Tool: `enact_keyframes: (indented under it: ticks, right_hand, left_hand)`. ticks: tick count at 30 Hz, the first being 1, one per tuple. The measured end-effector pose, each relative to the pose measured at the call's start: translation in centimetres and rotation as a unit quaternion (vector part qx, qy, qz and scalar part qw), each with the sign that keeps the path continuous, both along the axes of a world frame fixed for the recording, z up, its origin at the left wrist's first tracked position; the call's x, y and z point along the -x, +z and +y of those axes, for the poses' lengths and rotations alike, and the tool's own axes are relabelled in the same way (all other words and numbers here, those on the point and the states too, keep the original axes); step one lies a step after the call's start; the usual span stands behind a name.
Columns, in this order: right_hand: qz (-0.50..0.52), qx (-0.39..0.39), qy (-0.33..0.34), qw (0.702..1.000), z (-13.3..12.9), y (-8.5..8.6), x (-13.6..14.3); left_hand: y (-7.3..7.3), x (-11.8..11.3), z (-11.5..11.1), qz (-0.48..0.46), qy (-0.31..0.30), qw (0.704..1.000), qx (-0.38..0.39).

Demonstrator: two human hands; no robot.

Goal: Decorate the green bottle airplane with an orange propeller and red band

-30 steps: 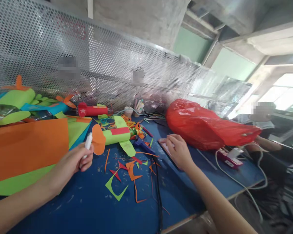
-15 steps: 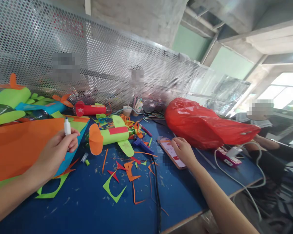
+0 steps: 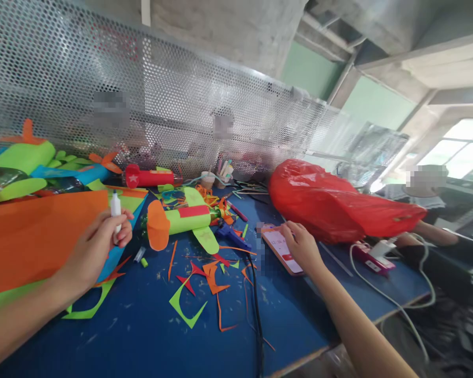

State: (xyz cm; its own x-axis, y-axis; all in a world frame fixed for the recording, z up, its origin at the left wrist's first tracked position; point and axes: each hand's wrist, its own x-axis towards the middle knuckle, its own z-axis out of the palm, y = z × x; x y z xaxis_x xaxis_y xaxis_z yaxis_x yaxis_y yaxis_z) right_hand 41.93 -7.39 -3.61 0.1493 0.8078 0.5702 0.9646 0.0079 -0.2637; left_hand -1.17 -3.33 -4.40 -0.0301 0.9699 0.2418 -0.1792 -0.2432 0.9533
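My left hand (image 3: 102,236) is closed around a white marker (image 3: 115,205), held upright with its dark tip pointing up, above an orange paper sheet (image 3: 43,236). On the right, my right hand (image 3: 299,244) rests over a phone (image 3: 280,248) lying on the table, fingertips at its lit screen. The hand covers part of the screen, and its fingers look loosely bent with nothing gripped. Between both hands lies a bottle airplane (image 3: 181,220) wrapped in green paper, with orange and green paper pieces attached. Beside it is a blue glue gun (image 3: 232,236) with a black cord.
Paper scraps (image 3: 213,278) litter the blue table (image 3: 142,336). A red plastic bag (image 3: 319,199) stands at the back right, near a white cable (image 3: 394,302). More paper-covered bottles (image 3: 153,177) lie at the back left, before a perforated metal screen (image 3: 181,94). A person (image 3: 421,199) sits at right.
The whole view has shifted slightly. My left hand with the marker has moved a little to the right. My right hand stays over the phone, whose screen display looks different.
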Motion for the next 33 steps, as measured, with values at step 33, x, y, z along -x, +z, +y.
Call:
enact_keyframes:
  ticks: [33]
  right_hand:
    - [0.502, 0.077, 0.396, 0.765, 8.4, 1.8, 18.3]
  left_hand:
    - [-2.9, 2.6, 5.1, 0.504, -0.065, 0.849, -0.143]
